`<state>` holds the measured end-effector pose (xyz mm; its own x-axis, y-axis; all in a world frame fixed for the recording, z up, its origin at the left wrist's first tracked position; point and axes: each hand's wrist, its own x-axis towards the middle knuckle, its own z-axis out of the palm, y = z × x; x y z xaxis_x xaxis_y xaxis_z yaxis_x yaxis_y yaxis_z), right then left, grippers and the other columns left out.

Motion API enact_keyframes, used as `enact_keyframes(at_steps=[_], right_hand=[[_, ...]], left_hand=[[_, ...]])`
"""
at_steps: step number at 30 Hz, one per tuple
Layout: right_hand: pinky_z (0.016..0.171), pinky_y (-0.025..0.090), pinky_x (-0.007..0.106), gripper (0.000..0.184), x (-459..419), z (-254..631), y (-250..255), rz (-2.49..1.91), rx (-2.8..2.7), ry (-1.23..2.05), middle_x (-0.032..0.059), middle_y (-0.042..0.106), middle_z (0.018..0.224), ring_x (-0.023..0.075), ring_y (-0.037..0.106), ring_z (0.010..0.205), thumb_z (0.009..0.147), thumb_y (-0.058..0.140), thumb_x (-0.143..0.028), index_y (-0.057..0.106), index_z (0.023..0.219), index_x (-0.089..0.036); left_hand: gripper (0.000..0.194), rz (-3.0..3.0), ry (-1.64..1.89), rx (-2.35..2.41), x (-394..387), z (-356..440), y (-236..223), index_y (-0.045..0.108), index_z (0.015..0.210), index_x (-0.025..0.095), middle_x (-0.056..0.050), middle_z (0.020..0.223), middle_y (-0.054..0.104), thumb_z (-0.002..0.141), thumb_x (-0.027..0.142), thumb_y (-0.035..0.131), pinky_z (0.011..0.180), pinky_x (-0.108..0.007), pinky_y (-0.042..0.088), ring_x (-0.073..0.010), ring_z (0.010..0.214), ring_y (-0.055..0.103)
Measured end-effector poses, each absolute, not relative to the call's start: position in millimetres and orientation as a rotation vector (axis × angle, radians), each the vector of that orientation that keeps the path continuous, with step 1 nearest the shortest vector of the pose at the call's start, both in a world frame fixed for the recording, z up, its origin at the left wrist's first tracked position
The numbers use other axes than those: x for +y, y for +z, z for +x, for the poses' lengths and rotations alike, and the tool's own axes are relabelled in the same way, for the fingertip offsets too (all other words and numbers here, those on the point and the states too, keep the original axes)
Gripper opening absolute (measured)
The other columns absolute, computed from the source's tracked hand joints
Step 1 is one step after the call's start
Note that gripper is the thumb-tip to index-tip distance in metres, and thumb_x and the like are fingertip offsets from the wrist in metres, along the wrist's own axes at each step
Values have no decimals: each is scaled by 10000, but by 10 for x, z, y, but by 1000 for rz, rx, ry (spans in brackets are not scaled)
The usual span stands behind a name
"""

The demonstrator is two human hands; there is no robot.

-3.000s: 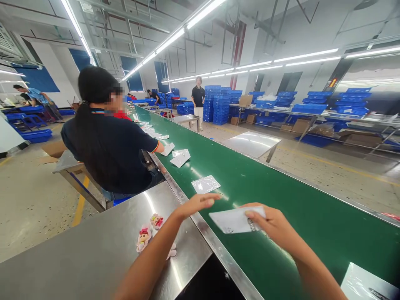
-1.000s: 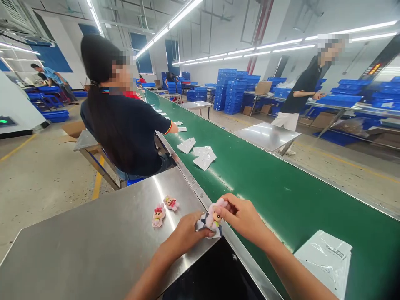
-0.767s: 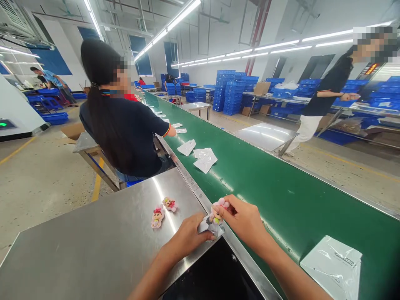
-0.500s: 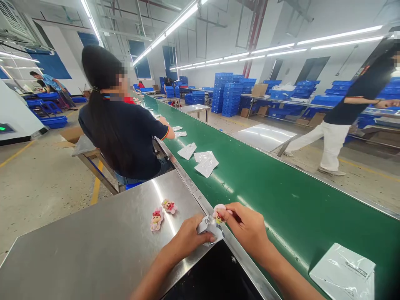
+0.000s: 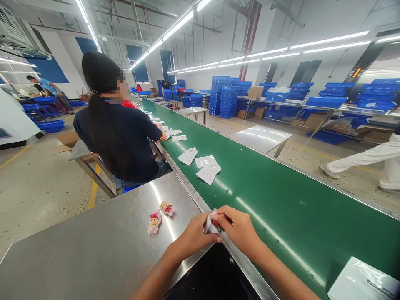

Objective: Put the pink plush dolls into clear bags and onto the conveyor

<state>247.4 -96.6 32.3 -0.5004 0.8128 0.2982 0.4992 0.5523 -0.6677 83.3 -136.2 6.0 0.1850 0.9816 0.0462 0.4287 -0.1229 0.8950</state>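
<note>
My left hand (image 5: 194,234) is closed around a small silvery-white foil pouch (image 5: 208,224) above the edge of the steel table. In the pouch's mouth sits a small pink doll figure (image 5: 215,223), partly hidden by the foil and fingers. My right hand (image 5: 240,227) pinches this figure from the right side. Two similar figures, a pink one with a red bow (image 5: 154,221) and another beside it (image 5: 167,208), lie on the table left of my hands.
A green conveyor belt (image 5: 268,187) runs alongside the steel table (image 5: 78,241). Several flat white pouches (image 5: 208,171) lie on it, and a bigger white packet (image 5: 364,280) is at lower right. A seated co-worker (image 5: 115,125) is ahead on the left. Blue crates (image 5: 229,100) stand beyond.
My right hand has moved left and pushed the doll figure down into the pouch's mouth. The walking person at the right has moved mostly out of view.
</note>
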Motion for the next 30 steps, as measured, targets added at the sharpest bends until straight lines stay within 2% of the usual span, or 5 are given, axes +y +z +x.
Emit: enact_keyframes(at_steps=[7,12,17,24,30], right_hand=[[1021,270,460,339,-886,2705,479,-914,-2513,281,30,404,1367,297,314,1254,842,485,-460,687,729,-212],[838,439,314,373,-682,3213,458,-1075,-2428,647,38,622,1049,193,561,954,912,341,-408,658,864,-218],[495,371,233,462,-324,3791,178,-1535,-2136,559,-12,519,543,130,476,522,840,380,-551,513,589,-187],[567,435,265,490,95,4397,-251,-1814,-2004,934,22,654,686,200,604,657,791,373,-624,606,750,-196],[749,476,438,608,305,4563,-205,-2131,-1980,51,108,610,1111,303,598,938,759,378,-653,541,1134,-202]], left_hand=[[112,1973,851,1364,-1091,1065,219,567,770,176,16,748,593,774,271,509,601,-231,369,-126,671,505],[435,2091,551,866,-525,914,270,552,1141,217,-25,1113,626,752,411,567,792,-258,434,-183,968,573],[539,2043,627,1514,559,436,-46,439,1289,140,-101,1347,460,859,450,338,1001,-337,327,-239,1225,424],[692,2198,501,1719,1531,320,-592,295,1354,67,-173,1466,203,776,365,529,1081,-379,179,-272,1355,158],[393,2349,411,1761,1556,446,-774,515,1185,163,-120,1354,445,868,374,423,1023,-382,276,-260,1263,370]])
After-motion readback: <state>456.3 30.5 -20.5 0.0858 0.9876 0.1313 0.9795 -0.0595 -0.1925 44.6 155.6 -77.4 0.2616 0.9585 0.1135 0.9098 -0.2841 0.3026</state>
